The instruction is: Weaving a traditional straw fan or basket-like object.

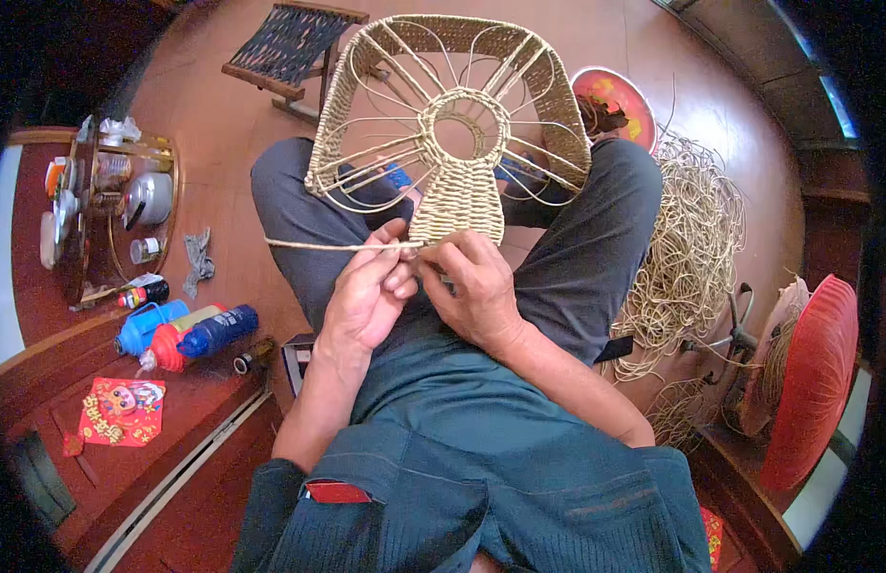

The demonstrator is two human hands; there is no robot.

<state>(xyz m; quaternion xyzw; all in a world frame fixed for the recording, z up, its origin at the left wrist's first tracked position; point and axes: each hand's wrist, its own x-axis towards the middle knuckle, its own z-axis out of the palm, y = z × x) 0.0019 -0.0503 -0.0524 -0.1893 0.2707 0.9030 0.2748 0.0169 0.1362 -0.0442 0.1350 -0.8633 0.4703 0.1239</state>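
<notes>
A half-woven wicker frame (pixel 459 205) rests across my knees, tan and round-cornered. Curved wire ribs run from its woven rim to a woven ring in the middle, and a tightly woven panel flares from that ring toward me. My left hand (pixel 366 286) is half curled, palm up, under the panel's near left corner, pinching a tan cord (pixel 314 246) whose free end sticks out to the left. Right beside it, my right hand (pixel 473 291) closes its fingers at the panel's near edge. Its fingertips are partly hidden, around the spot where the cord meets the weave.
A large heap of loose tan cord (pixel 686 239) lies on the floor at right, by a red basin (pixel 619 100). A folding stool (pixel 295 53) stands beyond my left knee. At left are a round shelf with a kettle (pixel 149 199) and several bottles (pixel 218 329). A red-covered fan (pixel 811 382) stands at right.
</notes>
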